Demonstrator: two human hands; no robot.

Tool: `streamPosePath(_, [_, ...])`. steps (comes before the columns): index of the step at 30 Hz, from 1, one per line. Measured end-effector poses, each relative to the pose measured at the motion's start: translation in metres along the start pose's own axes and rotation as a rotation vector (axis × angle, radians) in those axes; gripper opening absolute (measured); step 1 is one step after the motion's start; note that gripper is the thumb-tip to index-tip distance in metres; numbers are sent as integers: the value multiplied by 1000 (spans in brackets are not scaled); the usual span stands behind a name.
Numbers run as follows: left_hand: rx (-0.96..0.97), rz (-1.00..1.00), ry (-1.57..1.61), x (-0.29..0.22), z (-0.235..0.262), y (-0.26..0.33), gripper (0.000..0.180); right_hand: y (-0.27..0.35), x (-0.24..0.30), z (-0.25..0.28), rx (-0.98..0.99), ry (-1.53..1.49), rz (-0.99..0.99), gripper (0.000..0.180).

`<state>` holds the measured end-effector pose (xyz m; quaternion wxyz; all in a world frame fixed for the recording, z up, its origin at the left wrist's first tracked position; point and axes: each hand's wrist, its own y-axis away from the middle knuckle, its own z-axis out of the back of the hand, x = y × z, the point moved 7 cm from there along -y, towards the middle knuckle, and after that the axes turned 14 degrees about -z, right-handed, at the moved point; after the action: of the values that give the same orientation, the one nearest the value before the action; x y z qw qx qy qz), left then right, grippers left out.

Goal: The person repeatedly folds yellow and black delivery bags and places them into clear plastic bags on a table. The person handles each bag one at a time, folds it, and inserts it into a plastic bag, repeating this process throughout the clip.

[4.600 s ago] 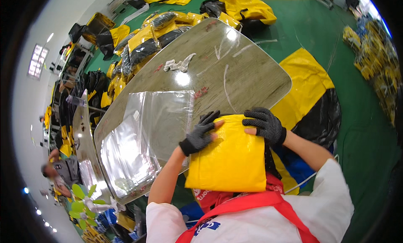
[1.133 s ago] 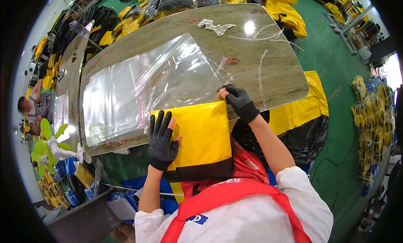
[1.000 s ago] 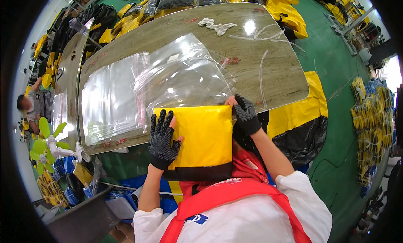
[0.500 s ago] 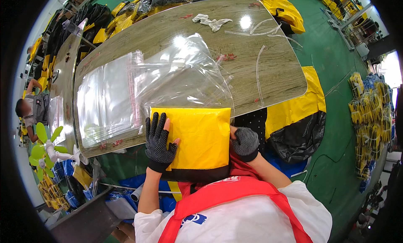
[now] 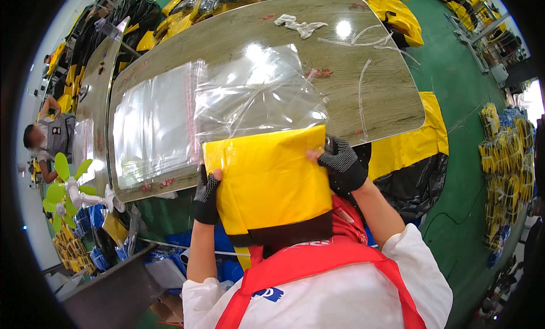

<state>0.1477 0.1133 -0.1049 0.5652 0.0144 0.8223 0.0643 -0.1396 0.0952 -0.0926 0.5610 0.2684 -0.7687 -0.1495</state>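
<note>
A folded yellow packet [image 5: 267, 184] with a black bottom edge sits right in front of the person, its top edge at the near rim of the counter [image 5: 392, 102]. The left hand [image 5: 205, 199] grips the packet's left edge, fingers closed on it. The right hand [image 5: 342, 169] pinches the packet's top right corner. It looks soft, light and a bit slippery — best held by both side edges. Just beyond the packet lies a crinkly clear bag [image 5: 255, 96], and left of that a flat stack of clear bags [image 5: 150, 124].
</note>
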Motion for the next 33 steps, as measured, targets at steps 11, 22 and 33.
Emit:
streamPosePath(11, [226,253,-309,75,12,126,60,106,-93,35,2,506,-56,83])
streamPosePath(22, [70,256,-36,48,-6,56,58,66,-53,53,-49,164,185,53])
streamPosePath(33, [129,248,136,43,3,82,59,100,-82,25,191,474,-220,51])
